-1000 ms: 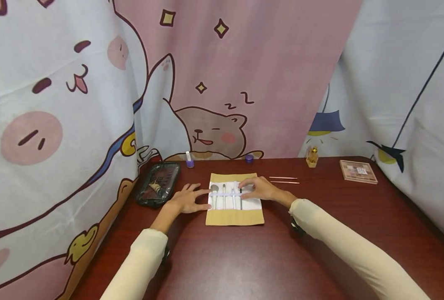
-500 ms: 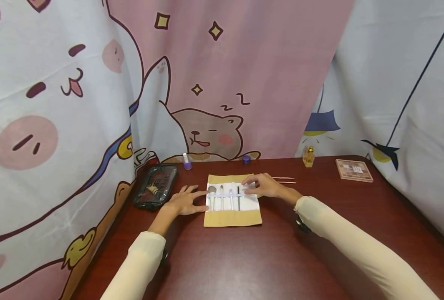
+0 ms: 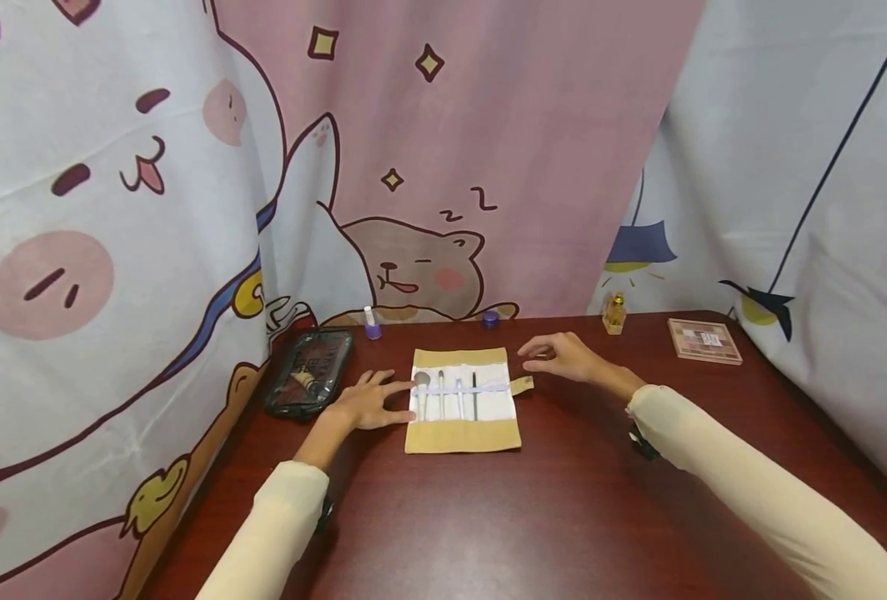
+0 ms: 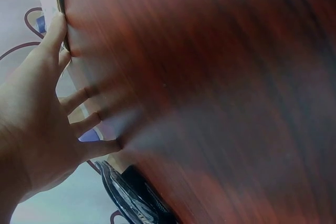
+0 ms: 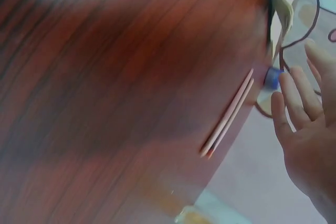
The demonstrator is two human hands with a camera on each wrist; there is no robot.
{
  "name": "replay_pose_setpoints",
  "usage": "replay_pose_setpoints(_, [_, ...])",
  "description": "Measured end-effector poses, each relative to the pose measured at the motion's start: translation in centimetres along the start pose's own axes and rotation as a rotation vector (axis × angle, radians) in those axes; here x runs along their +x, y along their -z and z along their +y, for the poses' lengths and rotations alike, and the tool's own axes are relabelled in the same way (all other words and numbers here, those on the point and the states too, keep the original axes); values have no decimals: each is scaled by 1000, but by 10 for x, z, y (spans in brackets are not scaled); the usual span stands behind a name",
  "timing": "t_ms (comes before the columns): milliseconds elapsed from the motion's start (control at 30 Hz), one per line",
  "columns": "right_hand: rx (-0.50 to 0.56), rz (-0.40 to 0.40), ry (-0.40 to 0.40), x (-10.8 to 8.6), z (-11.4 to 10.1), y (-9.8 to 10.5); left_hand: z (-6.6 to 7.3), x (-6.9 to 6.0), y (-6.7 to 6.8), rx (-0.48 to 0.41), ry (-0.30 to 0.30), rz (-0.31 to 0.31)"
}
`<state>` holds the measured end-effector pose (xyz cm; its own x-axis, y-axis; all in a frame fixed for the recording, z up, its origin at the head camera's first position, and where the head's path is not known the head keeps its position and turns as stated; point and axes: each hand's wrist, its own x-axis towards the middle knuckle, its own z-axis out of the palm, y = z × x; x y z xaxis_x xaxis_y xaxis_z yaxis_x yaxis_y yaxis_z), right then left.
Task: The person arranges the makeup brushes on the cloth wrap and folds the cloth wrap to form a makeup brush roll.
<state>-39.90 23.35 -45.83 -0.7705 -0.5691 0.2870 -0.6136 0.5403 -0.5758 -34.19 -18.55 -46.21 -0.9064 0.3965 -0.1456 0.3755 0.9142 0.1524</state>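
A yellow fabric brush roll (image 3: 462, 437) with a white lining lies unrolled on the table. Slotted under its pale band are a broad makeup brush (image 3: 423, 382), slimmer brushes (image 3: 441, 392) and a dark slim stick (image 3: 475, 397). With fingers spread, my left hand (image 3: 364, 406) rests at the roll's left edge; its thumb (image 4: 55, 32) touches that edge in the left wrist view. My right hand (image 3: 559, 357) hovers right of the roll, fingers loosely bent, holding nothing. Near it, a small yellow tab (image 3: 522, 385) sticks out. Two pink sticks (image 5: 228, 114) show in the right wrist view.
A black clear-topped pouch (image 3: 310, 372) lies at the left. Along the back stand a purple nail polish bottle (image 3: 372, 325), a small purple jar (image 3: 491, 319) and a gold perfume bottle (image 3: 614, 315). An eyeshadow palette (image 3: 704, 341) lies back right, before a printed curtain.
My right hand has left the dark stick in the roll and moved right, past the roll's edge, uncovering the tab. My left hand stays at the left edge. The view has shifted slightly.
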Motion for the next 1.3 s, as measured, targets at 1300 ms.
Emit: replay_pose_setpoints(1300, [-257,95,-160,-59,63,33,2,5,6,55,40,-37])
